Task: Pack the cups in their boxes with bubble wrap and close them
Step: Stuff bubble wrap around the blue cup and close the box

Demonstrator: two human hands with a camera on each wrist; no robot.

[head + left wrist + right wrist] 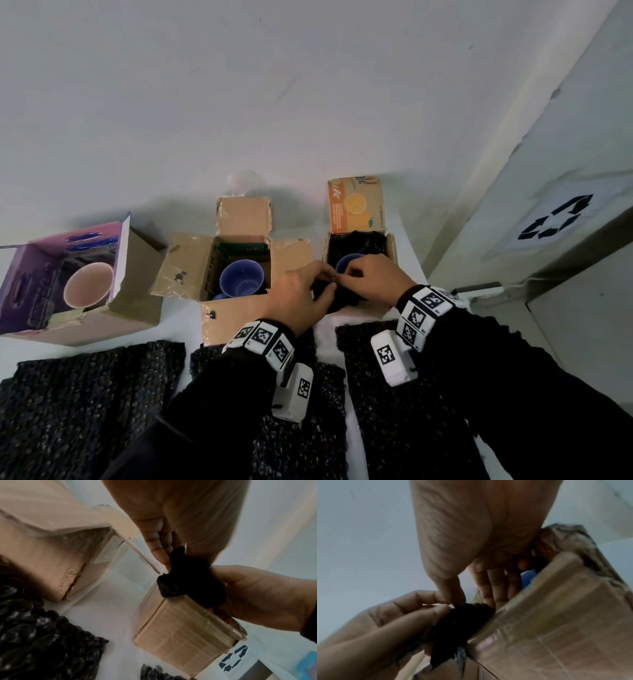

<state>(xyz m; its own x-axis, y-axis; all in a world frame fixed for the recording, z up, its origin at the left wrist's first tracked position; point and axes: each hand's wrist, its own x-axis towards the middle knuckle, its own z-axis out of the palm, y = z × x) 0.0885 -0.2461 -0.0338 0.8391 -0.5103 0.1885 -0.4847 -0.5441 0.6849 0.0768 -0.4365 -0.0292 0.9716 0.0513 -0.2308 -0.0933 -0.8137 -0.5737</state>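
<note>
Two hands, left hand (297, 297) and right hand (370, 278), pinching black bubble wrap (187, 580) over the near rim of the orange-flapped box (356, 205). Beneath the fingers, a blue cup (346, 262): likely fragile. Wrap soft, light; best gripped by its edge.

The bubble wrap sheets (85, 404) on the white table (191, 315) are black with small shiny bumps. The left box (44, 284) is purple and pink with brown cardboard sides, and the cup (88, 285) in it is pale pink inside. The middle box (219, 270) is plain brown with a green inner wall; its cup (241, 277) is blue-violet. The right box (358, 219) has an orange flap with a yellow orange fruit printed on it, black wrap inside, and a blue cup (347, 262). The wrist bands (263, 339) are white with black square codes. A white sheet (561, 216) shows a black recycling sign.
</note>
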